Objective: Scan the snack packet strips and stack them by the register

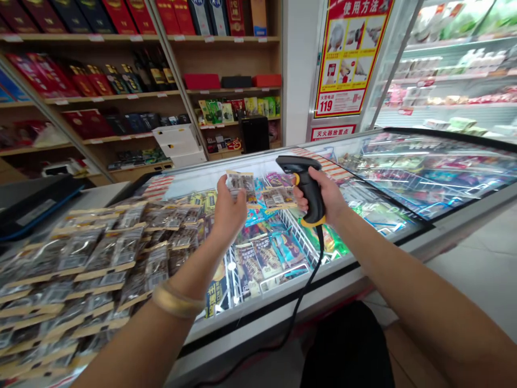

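Observation:
My left hand [230,207] grips a small clear packet [243,186] with a tan top edge, held above the glass of a chest freezer. A black and yellow barcode scanner [311,196] is in my right hand [329,196], its head turned left toward the packet and its cable hanging down. Between my hands, another similar packet [278,197] lies on the freezer top. Many more such packets [125,248] are spread in overlapping rows to the left, partly behind my left forearm.
Under the glass of the freezer [440,237] are baskets of colourful ice-cream packs. The scanner cable [297,307] hangs over the front edge. A black device [36,207] stands at the far left. Shelves [222,39] with boxes rise behind, and a lit display fridge [456,75] stands at the back right.

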Available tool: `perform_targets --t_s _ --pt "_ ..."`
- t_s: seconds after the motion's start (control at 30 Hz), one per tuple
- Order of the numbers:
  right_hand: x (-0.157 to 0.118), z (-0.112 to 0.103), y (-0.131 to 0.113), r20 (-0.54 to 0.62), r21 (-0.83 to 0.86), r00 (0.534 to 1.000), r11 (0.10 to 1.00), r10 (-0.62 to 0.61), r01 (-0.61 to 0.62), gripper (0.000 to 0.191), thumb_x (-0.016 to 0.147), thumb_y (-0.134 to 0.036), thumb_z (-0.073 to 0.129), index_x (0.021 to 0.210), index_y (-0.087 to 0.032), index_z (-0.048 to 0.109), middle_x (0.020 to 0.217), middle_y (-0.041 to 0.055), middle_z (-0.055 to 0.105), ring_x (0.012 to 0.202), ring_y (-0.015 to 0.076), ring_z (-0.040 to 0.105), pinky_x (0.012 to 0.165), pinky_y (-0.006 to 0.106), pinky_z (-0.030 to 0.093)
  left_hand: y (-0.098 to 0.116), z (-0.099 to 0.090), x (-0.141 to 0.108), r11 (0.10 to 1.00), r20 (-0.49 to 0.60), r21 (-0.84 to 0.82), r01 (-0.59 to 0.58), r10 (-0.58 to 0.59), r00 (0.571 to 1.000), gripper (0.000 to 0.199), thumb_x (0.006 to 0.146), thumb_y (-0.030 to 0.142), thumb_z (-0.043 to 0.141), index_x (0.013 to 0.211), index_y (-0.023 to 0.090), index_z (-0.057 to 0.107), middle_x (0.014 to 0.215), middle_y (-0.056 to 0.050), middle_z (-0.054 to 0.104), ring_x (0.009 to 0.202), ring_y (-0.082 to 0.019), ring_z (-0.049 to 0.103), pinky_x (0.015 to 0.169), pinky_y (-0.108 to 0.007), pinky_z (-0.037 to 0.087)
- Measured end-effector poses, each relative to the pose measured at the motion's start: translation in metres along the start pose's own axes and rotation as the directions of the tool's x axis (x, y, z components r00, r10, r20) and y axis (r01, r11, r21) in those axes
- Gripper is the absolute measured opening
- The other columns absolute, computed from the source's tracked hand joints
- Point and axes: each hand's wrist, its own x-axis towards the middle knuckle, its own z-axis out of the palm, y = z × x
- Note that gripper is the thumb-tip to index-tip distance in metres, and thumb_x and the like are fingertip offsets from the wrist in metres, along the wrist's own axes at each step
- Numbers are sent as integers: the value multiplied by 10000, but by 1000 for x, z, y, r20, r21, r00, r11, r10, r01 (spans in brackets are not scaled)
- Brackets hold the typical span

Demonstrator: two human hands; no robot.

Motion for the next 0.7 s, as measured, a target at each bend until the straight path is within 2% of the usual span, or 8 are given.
perform_targets --t_s 0.1,0.2,0.27,0.33,0.4,0.5,0.6,0.7 --pt "-4 -31 -16 -92 -2 995 999 -44 44 331 890 -505 572 850 -177 578 569 -10 547 424 94 460 378 184 393 19 39 12 1000 8 -12 24 -24 1000 613 916 268 435 1496 135 286 1202 -162 689 1007 -216 682 929 -390 531" --pt "-8 -59 -18 -151 6 987 999 -47 48 329 889 -499 565 851 -173 584 563 -7 549 421 95 459 377 183 395 37 77 15 999 43 51 20 -22 999 644 924 249 392 1539 145 232 1294 -152 657 1107 -220 661 978 -380 504" --pt "-9 -72 -13 -176 19 984 999 -42 47 338 891 -503 555 845 -170 583 561 -5 551 419 92 459 381 181 397 44 97 12 981 97 192 11 -31 995 622 925 250 369 1538 191 283 1314 -134 652 1178 -246 635 1032 -432 465" --pt "-9 -80 -7 -202 31 979 999 -32 39 346 888 -514 557 839 -172 577 557 -6 551 415 90 456 381 181 398 45 112 6 920 183 391 -30 -46 982 558 917 288 400 1471 229 436 1357 -143 624 1290 -303 560 1096 -522 388" --pt "-7 -85 -2 -220 38 975 999 -10 19 348 882 -524 571 853 -177 577 554 -6 551 416 96 459 378 187 401 39 122 -1 841 259 530 -107 -40 965 519 909 342 443 1410 239 528 1472 -161 528 1417 -349 421 1141 -584 301" --pt "-5 -85 1 -221 58 975 998 3 10 340 879 -521 588 907 -182 589 554 -4 549 432 110 476 374 195 407 28 130 -11 781 292 598 -178 -6 956 580 922 387 433 1479 228 462 1594 -166 366 1502 -362 266 1169 -592 246" --pt "-5 -81 0 -221 84 975 996 23 -4 321 909 -495 546 940 -179 595 548 2 548 432 116 478 367 196 405 24 130 -15 756 299 625 -194 -1 954 619 935 397 396 1524 207 399 1611 -180 326 1510 -373 240 1177 -586 231" --pt "-7 -76 -3 -229 104 972 994 59 -35 316 965 -436 429 942 -169 597 538 12 545 415 113 466 357 191 394 30 127 -15 748 311 635 -192 -20 950 630 940 400 384 1530 181 391 1597 -204 341 1500 -388 258 1185 -569 218"
